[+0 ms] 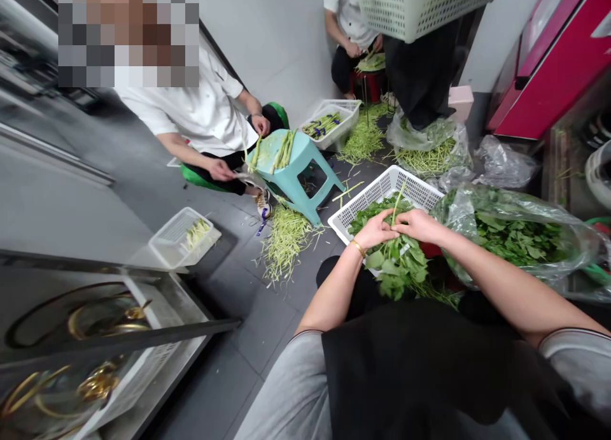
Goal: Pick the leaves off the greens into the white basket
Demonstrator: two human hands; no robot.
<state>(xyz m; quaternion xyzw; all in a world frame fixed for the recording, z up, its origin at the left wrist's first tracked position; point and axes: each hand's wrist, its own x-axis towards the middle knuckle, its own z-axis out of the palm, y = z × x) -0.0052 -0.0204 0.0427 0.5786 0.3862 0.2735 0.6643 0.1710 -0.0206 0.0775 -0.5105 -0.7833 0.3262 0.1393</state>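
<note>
A leafy green stalk (pixel 398 201) stands up between my two hands, its broad leaves hanging below them over my lap. My left hand (pixel 378 230), with a gold bracelet at the wrist, pinches the stalk from the left. From the right, my right hand (pixel 418 226) has its fingers closed on the same stalk, touching the left fingertips. Just beyond my hands a white perforated basket (pixel 353 212) holds more leafy greens (pixel 375 211). To the right lies an open clear plastic bag (pixel 568 227) full of greens (pixel 520 236).
A person in white sits at a turquoise stool (pixel 298 172) bearing stalks. Pale trimmings (pixel 286 239) lie on the floor. White bins (pixel 179 236) stand left and behind. Another person sits at the back; someone stands beside a raised green basket (pixel 420 10). Metal shelving (pixel 186 332) is lower left.
</note>
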